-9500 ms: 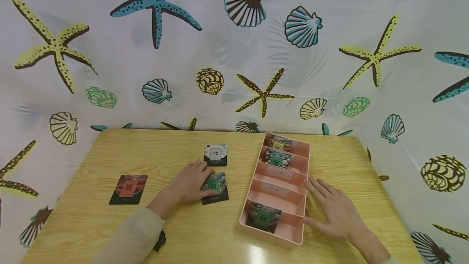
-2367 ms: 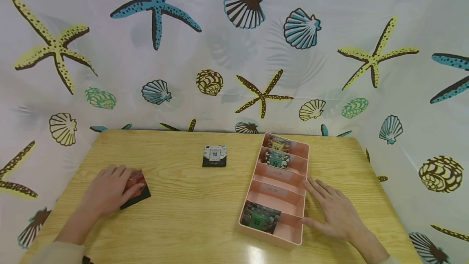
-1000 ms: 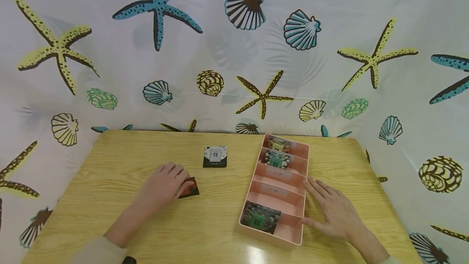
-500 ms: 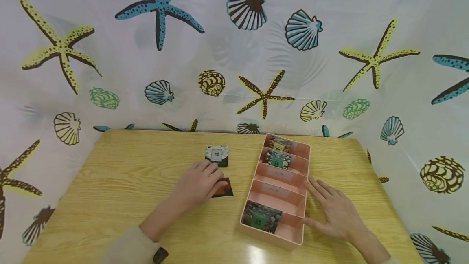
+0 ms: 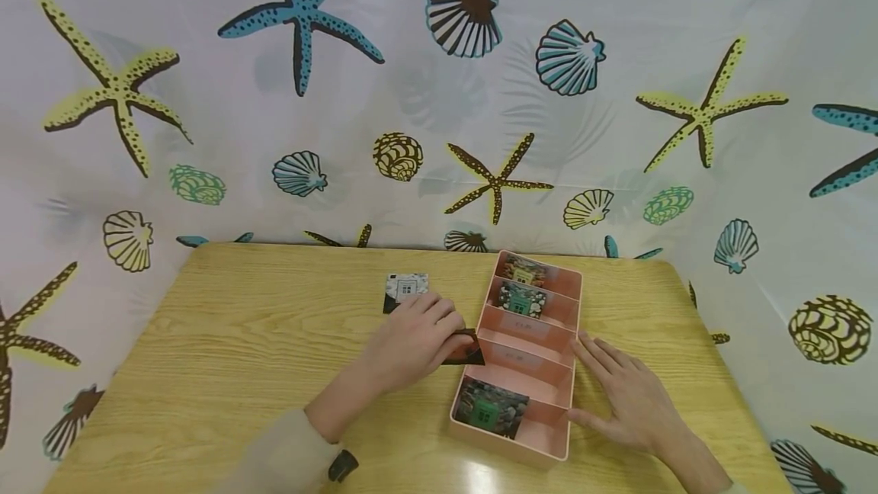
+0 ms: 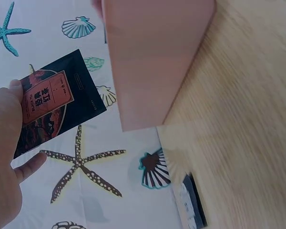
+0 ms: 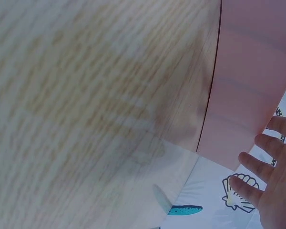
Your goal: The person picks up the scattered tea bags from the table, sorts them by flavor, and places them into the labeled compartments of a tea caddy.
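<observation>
My left hand [image 5: 410, 343] pinches a flat black packet with a red label [image 5: 466, 349], thumb on one face. That packet's end overlaps the left rim of a long pink divided box [image 5: 507, 444] in the head view; the left wrist view shows the red label [image 6: 47, 98] plainly. My right hand [image 5: 627, 399] lies beside the box's right side, fingers extended and fingertips at its wall. Inside the box stand a yellow-labelled packet [image 5: 525, 271] at the back, a green-labelled packet [image 5: 521, 299] in front of it, and a dark green-labelled packet [image 5: 490, 410] in the nearest compartment.
A white-and-black packet [image 5: 405, 286] lies on the wooden table [image 5: 240, 341], just behind my left hand and partly covered by it. Paper labels [image 5: 523, 357] mark the middle compartments. A curtain [image 5: 329, 113] printed with starfish and shells hangs behind the table.
My left hand has picked up the red-labelled packet from the table's left and carried it right to the box. The green packet earlier under that hand has left the table. My right hand stays put.
</observation>
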`<state>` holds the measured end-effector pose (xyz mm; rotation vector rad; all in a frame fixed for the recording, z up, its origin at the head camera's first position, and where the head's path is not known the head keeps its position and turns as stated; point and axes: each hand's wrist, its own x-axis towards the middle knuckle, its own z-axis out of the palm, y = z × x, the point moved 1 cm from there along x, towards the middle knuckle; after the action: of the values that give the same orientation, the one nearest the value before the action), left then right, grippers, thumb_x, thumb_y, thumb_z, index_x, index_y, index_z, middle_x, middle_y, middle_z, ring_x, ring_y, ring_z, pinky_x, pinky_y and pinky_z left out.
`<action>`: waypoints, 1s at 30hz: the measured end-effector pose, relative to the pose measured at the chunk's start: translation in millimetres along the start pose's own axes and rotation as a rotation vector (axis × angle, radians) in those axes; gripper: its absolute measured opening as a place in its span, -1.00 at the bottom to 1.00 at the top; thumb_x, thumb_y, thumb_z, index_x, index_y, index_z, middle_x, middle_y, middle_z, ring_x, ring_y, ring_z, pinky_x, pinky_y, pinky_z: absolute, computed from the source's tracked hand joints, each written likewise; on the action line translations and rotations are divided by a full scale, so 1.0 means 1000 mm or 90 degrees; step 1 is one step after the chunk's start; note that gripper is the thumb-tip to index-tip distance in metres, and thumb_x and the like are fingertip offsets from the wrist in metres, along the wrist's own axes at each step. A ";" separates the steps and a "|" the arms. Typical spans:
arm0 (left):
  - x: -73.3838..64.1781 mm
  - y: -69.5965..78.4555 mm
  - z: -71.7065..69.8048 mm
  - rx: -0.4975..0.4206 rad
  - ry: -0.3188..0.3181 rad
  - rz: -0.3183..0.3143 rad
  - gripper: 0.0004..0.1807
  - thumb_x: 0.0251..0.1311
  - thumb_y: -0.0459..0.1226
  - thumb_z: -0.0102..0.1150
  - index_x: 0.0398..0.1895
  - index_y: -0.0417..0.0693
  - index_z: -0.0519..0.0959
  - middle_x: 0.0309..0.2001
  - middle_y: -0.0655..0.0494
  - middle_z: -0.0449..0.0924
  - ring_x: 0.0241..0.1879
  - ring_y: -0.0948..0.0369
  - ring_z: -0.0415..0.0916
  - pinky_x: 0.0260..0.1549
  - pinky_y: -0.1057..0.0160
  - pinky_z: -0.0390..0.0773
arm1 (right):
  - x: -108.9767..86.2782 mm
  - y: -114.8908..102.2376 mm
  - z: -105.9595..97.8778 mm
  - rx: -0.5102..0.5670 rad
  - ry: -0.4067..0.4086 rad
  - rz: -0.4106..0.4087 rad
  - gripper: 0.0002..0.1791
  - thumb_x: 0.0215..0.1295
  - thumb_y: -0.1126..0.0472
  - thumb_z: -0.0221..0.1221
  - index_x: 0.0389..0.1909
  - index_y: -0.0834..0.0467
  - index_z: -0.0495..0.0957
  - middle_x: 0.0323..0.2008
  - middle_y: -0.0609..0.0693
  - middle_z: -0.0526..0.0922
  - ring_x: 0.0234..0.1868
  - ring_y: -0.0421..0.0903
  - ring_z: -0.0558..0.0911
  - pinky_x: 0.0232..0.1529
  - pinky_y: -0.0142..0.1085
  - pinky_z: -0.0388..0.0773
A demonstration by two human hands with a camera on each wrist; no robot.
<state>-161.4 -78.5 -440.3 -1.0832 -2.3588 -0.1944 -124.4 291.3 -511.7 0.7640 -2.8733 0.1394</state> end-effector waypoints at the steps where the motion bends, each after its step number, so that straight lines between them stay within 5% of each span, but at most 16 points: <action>1: 0.003 0.002 0.000 0.000 0.001 0.002 -0.78 0.47 0.03 0.24 -0.20 0.13 0.62 -0.24 0.23 0.61 -0.16 0.20 0.52 -0.11 0.21 0.59 | 0.000 0.000 0.000 0.000 0.000 0.000 0.08 0.22 -0.49 0.26 0.63 0.01 0.26 0.62 0.02 0.33 0.49 0.17 0.51 0.25 0.21 0.60; 10: 0.026 0.017 0.007 -0.030 0.002 0.022 -0.79 0.47 0.01 0.24 -0.20 0.12 0.59 -0.20 0.22 0.64 -0.13 0.18 0.53 -0.09 0.21 0.59 | 0.000 -0.001 -0.002 0.005 0.001 0.002 0.09 0.22 -0.48 0.27 0.64 0.02 0.25 0.62 0.03 0.33 0.48 0.18 0.52 0.23 0.22 0.61; 19: 0.038 0.034 0.032 -0.063 -0.029 0.060 -0.81 0.52 0.04 0.16 -0.15 0.18 0.58 -0.16 0.30 0.62 -0.11 0.26 0.54 -0.06 0.28 0.59 | -0.001 -0.001 -0.002 0.007 0.004 0.002 0.07 0.22 -0.46 0.28 0.63 0.01 0.26 0.61 0.02 0.34 0.47 0.18 0.53 0.23 0.23 0.61; 30: 0.036 0.042 0.056 -0.085 -0.203 0.058 -0.72 0.59 0.11 0.00 -0.04 0.21 0.59 -0.11 0.29 0.65 -0.07 0.25 0.51 -0.01 0.25 0.56 | 0.001 -0.002 -0.002 0.005 -0.008 0.010 0.07 0.23 -0.49 0.26 0.63 0.00 0.27 0.61 0.02 0.34 0.48 0.17 0.53 0.25 0.23 0.60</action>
<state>-171.9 -7.6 -472.4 -1.3699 -2.5975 -0.1575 -123.6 289.3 -509.6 0.7471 -2.8925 0.1473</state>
